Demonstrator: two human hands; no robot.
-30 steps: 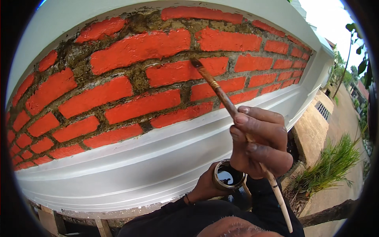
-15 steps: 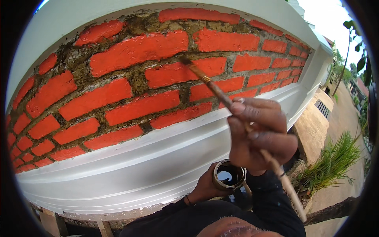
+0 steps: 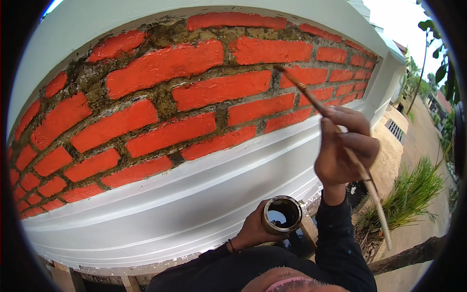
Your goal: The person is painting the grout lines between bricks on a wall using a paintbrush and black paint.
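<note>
Between the fingers of my right hand [image 3: 348, 146] is a long thin paintbrush [image 3: 311, 96] with a wooden handle. Its dark bristle tip is at the mortar joint [image 3: 253, 69] between two rows of red-painted bricks [image 3: 224, 91]; whether it presses on the joint is hard to tell. The mortar on the left looks dark and wet, while that on the right is paler grey. Low in front of my body, my left hand [image 3: 253, 226] is wrapped round an open jar [image 3: 282, 214] with dark, shiny liquid inside.
A white moulded ledge [image 3: 194, 194] runs below the bricks, and a white frame [image 3: 146, 14] arches above them. On the right are a grassy plant [image 3: 406, 199], a dark branch [image 3: 408, 255], a drain grate [image 3: 394, 130] and a dirt path [image 3: 423, 141].
My right hand has moved to the right with the paintbrush, and its tip has travelled right along the joint. My left hand still holds the jar in nearly the same place.
</note>
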